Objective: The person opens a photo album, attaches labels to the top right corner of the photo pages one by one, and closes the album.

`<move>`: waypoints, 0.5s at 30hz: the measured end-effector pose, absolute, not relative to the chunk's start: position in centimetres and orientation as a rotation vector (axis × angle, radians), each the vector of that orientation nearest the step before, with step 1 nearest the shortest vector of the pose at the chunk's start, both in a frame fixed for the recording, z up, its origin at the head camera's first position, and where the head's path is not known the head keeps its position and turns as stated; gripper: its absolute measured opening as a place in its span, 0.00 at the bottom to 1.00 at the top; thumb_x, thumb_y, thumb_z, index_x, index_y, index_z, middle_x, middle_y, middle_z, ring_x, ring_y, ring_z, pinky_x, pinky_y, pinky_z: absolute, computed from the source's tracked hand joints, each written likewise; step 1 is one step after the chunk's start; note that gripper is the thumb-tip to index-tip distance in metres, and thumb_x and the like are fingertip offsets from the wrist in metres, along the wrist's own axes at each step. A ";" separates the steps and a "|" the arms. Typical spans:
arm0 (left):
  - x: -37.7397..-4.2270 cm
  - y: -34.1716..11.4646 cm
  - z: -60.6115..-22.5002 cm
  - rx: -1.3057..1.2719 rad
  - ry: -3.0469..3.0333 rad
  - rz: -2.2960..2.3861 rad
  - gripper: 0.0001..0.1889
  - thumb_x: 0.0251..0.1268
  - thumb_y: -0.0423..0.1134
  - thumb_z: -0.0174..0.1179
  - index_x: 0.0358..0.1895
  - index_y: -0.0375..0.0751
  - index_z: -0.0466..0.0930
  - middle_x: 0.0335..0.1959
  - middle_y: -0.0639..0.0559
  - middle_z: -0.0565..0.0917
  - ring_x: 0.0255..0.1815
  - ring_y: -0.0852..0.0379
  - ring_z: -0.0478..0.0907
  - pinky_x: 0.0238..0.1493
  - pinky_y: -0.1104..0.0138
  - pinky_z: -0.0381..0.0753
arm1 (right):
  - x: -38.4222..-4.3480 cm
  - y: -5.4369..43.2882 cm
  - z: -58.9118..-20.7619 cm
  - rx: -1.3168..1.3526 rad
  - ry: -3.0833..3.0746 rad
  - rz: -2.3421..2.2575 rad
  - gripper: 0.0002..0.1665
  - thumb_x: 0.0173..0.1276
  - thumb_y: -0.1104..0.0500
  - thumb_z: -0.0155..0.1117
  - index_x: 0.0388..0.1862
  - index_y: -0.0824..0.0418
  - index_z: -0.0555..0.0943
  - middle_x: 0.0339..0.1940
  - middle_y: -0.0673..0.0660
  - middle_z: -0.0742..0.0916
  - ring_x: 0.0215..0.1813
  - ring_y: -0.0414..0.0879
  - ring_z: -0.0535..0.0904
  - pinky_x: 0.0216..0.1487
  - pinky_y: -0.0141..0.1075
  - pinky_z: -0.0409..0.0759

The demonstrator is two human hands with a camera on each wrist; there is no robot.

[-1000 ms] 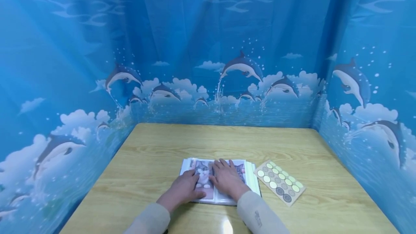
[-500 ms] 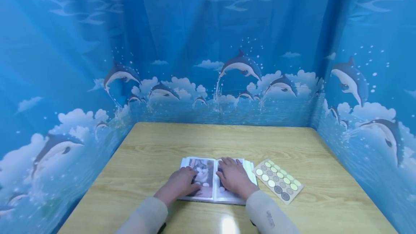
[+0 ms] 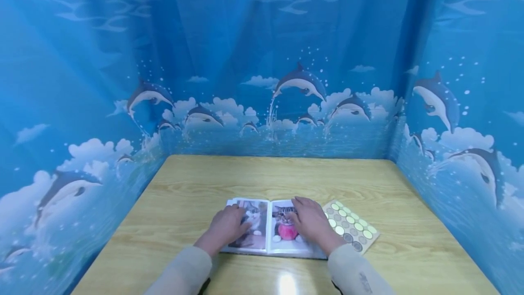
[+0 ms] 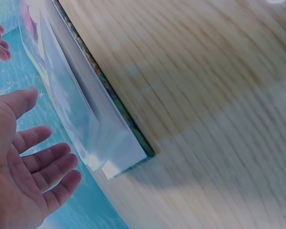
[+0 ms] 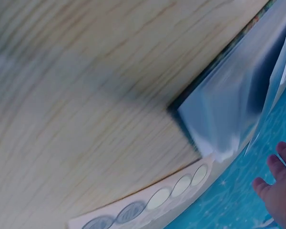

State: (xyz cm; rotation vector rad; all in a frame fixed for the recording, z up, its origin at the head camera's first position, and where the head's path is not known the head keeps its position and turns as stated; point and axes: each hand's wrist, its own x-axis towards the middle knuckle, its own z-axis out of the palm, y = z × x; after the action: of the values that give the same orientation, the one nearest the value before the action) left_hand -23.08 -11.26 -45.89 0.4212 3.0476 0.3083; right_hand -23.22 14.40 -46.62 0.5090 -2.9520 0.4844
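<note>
Photo album (image 3: 269, 229) open on table (image 3: 262, 179); hands (image 3: 227, 225) (image 3: 312, 221) loosely spread over pages (image 3: 257, 242), contact unclear.

Dolphin curtain (image 3: 262, 26) behind wooden table (image 3: 270, 179); dotted sheet (image 3: 354, 225) on top.

Photo album (image 3: 268, 233) on table (image 3: 282, 179), sheet of circles (image 3: 357, 225) at album's right, curtain (image 3: 229, 26) behind table

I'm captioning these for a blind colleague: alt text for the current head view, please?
A person's left hand and right hand are over an open photo album showing two cat pictures. To its right, a sheet of circles lies on a wooden table, a blue dolphin-print curtain behind.
</note>
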 end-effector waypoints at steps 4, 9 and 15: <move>-23.0 -10.8 -45.8 0.446 3.056 0.382 0.25 0.66 0.51 0.64 0.58 0.36 0.79 0.58 0.35 0.79 0.59 0.38 0.75 0.58 0.45 0.76 | -23.2 15.9 -46.7 0.459 -2.922 0.491 0.30 0.75 0.53 0.57 0.67 0.71 0.72 0.68 0.69 0.75 0.70 0.64 0.67 0.72 0.57 0.61; -23.0 -10.0 -46.1 0.511 3.084 0.438 0.24 0.64 0.50 0.65 0.56 0.35 0.81 0.53 0.37 0.81 0.55 0.40 0.78 0.55 0.46 0.78 | -23.0 17.9 -46.9 0.378 -2.901 0.533 0.29 0.76 0.54 0.55 0.67 0.72 0.72 0.66 0.70 0.76 0.69 0.66 0.68 0.70 0.59 0.64; -22.9 -8.6 -46.2 0.564 3.095 0.458 0.25 0.63 0.50 0.66 0.57 0.37 0.80 0.51 0.39 0.82 0.52 0.42 0.79 0.53 0.49 0.79 | -22.3 20.2 -46.8 0.304 -2.860 0.618 0.27 0.76 0.57 0.53 0.66 0.75 0.71 0.65 0.73 0.76 0.68 0.69 0.68 0.69 0.60 0.64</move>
State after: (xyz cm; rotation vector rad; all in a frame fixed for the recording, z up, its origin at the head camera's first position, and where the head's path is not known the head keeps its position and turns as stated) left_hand -22.92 -8.64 -46.17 0.5644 3.0953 0.4578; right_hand -22.35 20.20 -46.82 0.3037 -2.8596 0.6177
